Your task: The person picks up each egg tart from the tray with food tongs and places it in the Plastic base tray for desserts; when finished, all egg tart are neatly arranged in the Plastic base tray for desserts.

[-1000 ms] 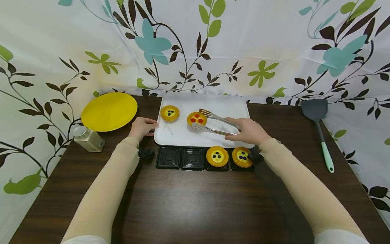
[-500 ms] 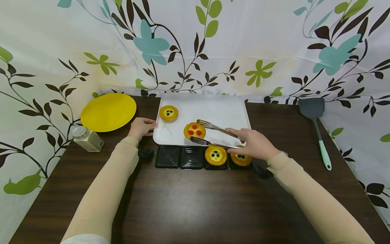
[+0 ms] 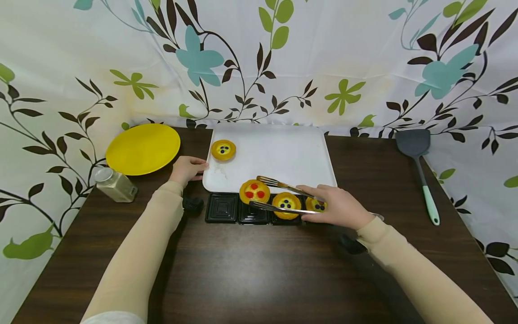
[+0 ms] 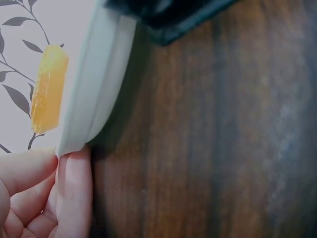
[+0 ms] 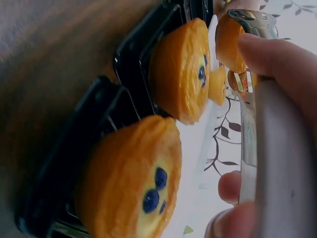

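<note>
In the head view, my right hand (image 3: 341,208) holds metal tongs (image 3: 269,181), whose arms close around a tart with red pieces on top (image 3: 254,192). This tart hangs above the second black square holder (image 3: 254,218) from the left, over the tray's front edge. My left hand (image 3: 188,170) pinches the left rim of the white tray (image 3: 283,153); in the left wrist view, thumb and fingers (image 4: 74,183) grip that rim. A blue-dotted tart (image 3: 223,150) sits on the tray. Two more, a third-holder tart (image 3: 286,200) and a right-end tart (image 5: 143,183), sit in holders.
The leftmost black holder (image 3: 222,208) holds nothing. A yellow plate (image 3: 143,148) and a glass jar (image 3: 117,185) stand at the left. On the right lies a turner (image 3: 422,175) with a mint handle. A patterned curtain (image 3: 251,67) hangs behind the dark table (image 3: 251,270).
My right hand has brought the red-topped tart toward me in the tongs, from the white tray to above the second holder. My left hand stays at the tray's rim.
</note>
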Action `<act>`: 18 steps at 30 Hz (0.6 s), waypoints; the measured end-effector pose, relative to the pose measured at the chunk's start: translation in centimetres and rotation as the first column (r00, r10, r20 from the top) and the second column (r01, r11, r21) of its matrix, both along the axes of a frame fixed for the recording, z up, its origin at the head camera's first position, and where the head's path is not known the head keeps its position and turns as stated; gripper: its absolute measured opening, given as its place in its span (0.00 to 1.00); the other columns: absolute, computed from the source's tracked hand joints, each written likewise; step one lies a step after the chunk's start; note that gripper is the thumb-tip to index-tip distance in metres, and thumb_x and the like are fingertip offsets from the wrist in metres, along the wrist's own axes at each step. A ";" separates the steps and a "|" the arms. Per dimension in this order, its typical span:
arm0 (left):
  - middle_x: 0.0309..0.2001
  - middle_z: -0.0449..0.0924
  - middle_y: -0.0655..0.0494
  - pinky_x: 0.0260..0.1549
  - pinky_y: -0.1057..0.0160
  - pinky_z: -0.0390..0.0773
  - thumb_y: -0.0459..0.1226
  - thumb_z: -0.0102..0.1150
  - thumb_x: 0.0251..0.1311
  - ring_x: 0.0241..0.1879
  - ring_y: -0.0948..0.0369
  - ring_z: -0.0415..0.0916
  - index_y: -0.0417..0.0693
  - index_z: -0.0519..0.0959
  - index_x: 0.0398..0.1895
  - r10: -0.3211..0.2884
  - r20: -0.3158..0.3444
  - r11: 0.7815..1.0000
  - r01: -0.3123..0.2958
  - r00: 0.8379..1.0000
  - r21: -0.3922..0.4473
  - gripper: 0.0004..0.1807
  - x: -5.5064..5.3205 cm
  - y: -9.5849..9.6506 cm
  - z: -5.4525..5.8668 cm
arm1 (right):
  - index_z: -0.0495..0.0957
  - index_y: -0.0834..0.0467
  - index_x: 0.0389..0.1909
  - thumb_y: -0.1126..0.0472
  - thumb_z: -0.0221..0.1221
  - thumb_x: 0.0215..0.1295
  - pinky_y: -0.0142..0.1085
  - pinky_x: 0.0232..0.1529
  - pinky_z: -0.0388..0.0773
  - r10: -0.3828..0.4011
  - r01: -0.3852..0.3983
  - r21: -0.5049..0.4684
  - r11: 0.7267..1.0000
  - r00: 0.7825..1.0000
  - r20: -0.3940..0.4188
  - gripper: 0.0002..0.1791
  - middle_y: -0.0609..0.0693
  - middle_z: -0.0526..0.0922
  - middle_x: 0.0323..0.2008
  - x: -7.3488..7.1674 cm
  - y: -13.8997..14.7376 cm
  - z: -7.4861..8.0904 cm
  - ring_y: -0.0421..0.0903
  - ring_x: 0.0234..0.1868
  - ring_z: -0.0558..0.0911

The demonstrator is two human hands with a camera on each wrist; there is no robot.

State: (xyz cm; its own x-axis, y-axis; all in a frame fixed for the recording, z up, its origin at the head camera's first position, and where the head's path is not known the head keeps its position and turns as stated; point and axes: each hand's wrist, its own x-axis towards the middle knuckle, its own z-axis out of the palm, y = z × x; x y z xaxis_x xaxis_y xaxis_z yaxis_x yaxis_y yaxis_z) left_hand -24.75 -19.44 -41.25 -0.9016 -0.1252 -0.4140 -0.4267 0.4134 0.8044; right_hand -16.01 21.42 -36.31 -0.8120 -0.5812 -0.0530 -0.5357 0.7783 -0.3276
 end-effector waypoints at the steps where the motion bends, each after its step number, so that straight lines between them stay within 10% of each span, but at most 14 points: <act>1: 0.58 0.72 0.39 0.44 0.62 0.82 0.39 0.55 0.65 0.55 0.49 0.74 0.36 0.73 0.60 -0.001 0.001 1.000 0.001 1.000 0.000 0.23 0.0 0.0 0.0 | 0.68 0.43 0.66 0.37 0.66 0.50 0.31 0.25 0.68 0.004 -0.004 0.002 1.000 1.000 0.006 0.41 0.46 0.78 0.34 0.1 0.0 -0.1 0.40 0.28 0.69; 18: 0.58 0.72 0.39 0.44 0.62 0.81 0.38 0.54 0.66 0.55 0.49 0.74 0.36 0.72 0.60 0.010 0.000 1.000 -0.010 1.000 0.006 0.22 0.3 0.3 0.5 | 0.68 0.43 0.66 0.39 0.68 0.49 0.41 0.38 0.83 0.032 -0.031 0.018 0.999 0.999 -0.032 0.41 0.52 0.81 0.45 1.5 -0.3 -0.7 0.43 0.34 0.78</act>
State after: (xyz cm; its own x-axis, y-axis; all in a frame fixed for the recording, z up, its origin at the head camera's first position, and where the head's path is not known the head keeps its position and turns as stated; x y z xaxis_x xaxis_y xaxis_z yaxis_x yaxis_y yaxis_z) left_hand -24.40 -19.15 -40.73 -0.9003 -0.1321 -0.4148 -0.4310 0.4041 0.8068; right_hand -14.50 21.12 -36.97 -0.7948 -0.6057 -0.0376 -0.5700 0.7664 -0.2962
